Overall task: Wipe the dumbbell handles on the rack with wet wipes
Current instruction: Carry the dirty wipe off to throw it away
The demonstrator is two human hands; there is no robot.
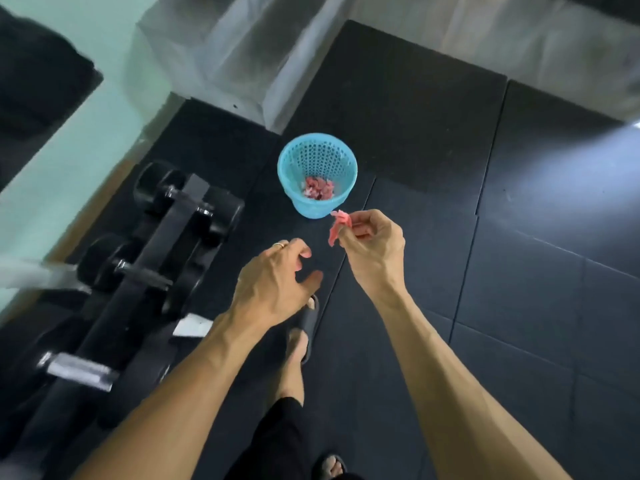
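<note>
Your right hand (pixel 372 245) pinches crumpled pink wet wipe (pixel 338 227) just above near rim of blue basket (pixel 304 206); your left hand (pixel 273 282) empty, fingers loosely spread. Dumbbells (pixel 138 268), dark knurled handles, on black rack (pixel 166 237) at left.

A blue perforated bin (pixel 317 174) stands on black floor mats (pixel 519 271) just beyond the fingers; black slippers (pixel 309 323) lie below them.
</note>
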